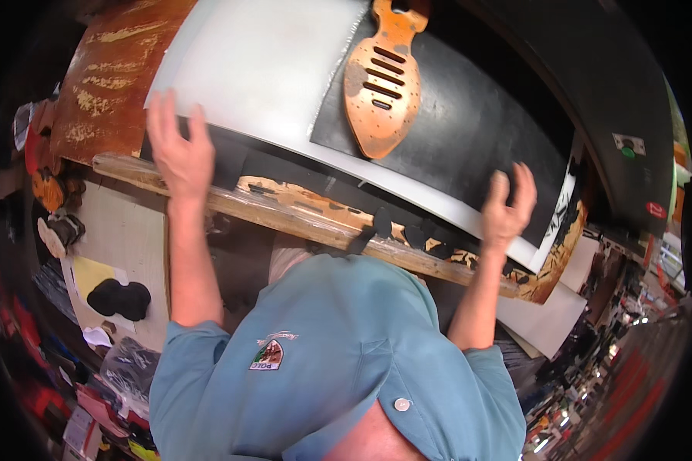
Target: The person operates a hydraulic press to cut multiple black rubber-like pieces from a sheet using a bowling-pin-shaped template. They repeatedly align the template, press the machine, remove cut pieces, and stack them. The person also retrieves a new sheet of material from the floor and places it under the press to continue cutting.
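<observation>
My left hand point(181, 154) is raised at the left edge of a large white sheet point(254, 69). Its fingers are spread, slightly blurred, and hold nothing. On the other side, my right hand point(507, 211) is over the right part of a black sheet point(469, 115), fingers apart; whether it touches the sheet I cannot tell. The black sheet lies on top of the white one. Resting on the black sheet is an orange, sole-shaped piece point(384, 88) with several dark slots, small holes and a narrow neck at its far end.
A worn wooden edge point(300, 223) with black scraps runs along the front of the work surface. Beyond it on the right stands a dark machine body point(592, 77) with a green button point(628, 152). A side board point(123, 246) at left holds black sole-shaped pieces point(119, 300).
</observation>
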A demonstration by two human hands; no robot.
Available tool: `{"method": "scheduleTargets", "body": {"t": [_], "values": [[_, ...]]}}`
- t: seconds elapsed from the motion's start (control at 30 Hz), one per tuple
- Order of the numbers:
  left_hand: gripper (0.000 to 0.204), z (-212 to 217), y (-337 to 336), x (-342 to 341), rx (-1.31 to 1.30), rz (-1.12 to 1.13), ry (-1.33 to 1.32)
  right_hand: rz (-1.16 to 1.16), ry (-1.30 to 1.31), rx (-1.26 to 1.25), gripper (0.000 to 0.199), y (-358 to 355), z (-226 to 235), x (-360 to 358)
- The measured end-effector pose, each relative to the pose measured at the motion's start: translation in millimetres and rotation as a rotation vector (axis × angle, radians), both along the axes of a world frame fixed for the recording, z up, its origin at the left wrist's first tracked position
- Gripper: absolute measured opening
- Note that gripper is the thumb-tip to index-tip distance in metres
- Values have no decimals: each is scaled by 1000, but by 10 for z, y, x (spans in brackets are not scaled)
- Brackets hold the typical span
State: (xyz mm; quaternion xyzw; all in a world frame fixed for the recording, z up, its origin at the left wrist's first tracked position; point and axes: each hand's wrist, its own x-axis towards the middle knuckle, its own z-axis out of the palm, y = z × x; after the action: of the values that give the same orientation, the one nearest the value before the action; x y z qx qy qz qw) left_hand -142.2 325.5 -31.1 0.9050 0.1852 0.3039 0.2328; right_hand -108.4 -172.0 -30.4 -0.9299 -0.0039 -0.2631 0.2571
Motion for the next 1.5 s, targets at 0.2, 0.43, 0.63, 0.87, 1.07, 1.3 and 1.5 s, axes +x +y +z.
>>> {"method": "scheduleTargets", "body": {"t": [0.2, 0.43, 0.63, 0.87, 1.07, 1.3, 1.5], "values": [[78, -213, 881, 633, 301, 172, 283, -849, 383, -147, 89, -2036, -349, -108], [86, -193, 1363, 1181, 71, 288, 459, -698, 213, -237, 80, -2502, -630, -3], [89, -294, 1525, 1252, 18, 306, 407, -739, 276, -130, 82, -2635, -680, 19], [90, -312, 1689, 1190, 21, 195, 429, -758, 221, -100, 83, -2644, -762, -18], [89, -316, 1559, 1054, -19, 211, 395, -758, 201, -36, 86, -2723, -757, -29], [86, -235, 1375, 999, -59, 245, 383, -810, 261, 62, 89, -2597, -580, -29], [86, -243, 1372, 1101, -29, 277, 352, -835, 253, 136, 92, -2433, -500, -183]]}}
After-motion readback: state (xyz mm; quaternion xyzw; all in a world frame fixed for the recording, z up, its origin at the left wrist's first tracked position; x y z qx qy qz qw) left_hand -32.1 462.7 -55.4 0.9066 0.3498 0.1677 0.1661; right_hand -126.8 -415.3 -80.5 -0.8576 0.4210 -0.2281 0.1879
